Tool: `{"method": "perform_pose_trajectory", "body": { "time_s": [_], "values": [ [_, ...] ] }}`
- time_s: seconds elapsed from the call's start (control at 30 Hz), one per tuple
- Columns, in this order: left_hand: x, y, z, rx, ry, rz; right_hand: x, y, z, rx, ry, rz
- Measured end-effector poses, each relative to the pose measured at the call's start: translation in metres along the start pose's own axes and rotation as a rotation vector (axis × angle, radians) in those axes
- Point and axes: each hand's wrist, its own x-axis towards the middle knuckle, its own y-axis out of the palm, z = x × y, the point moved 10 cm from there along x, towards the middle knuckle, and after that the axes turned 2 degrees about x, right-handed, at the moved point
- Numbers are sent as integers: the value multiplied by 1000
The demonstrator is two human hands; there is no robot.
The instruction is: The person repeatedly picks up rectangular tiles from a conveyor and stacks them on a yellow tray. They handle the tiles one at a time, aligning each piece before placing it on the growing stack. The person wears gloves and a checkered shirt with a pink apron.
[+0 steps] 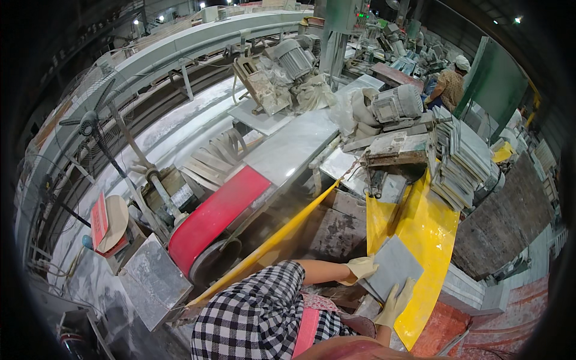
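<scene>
Both hands gloved, pale yellow. Left hand has its grip clamped on the upper left edge of a grey tile, fingers curled over the rim. Right hand has its grip clamped on the tile's lower right edge, fingers spread up across the face. Tile held flat-ish, slightly tilted, between the two hands, in front of the body and just above the lower part of a yellow sheet.

Left forearm bare from the glove back to a black-and-white checked sleeve. Pink apron strap below it.

Yellow sheet runs down from under a machine toward the lower right. A yellow strip slants from the machine down to the lower left.

Right of the sheet's top: tile stack, grey pieces piled on edge and flat. Beyond it a dark stone slab.

Left of the strip: red belt guard over a wheel, next to a long pale bench dusted white. Electric motors on top of the machine, wrapped rags beside them.

Far left: standing fan. Near it a straw hat on a red board.

Far upper right: another person in a pale cap, back turned, at a further machine.
</scene>
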Motion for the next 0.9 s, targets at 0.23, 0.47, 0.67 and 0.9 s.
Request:
{"method": "perform_pose_trajectory", "body": {
  "time_s": [0.23, 0.47, 0.67, 0.9],
  "values": [
    [10, 7, 10, -178, -63, -22, -1, 6, -15, 29, -3, -39],
    [6, -5, 2, -347, -122, 58, 0, 13, -27, 103, 66, -30],
    [9, -34, -16, -46, 42, -9, -3, 9, -10, 111, 63, -22],
    [4, -50, -29, 391, 215, -88, -4, -4, 15, 105, -63, -69]
  ]
}}
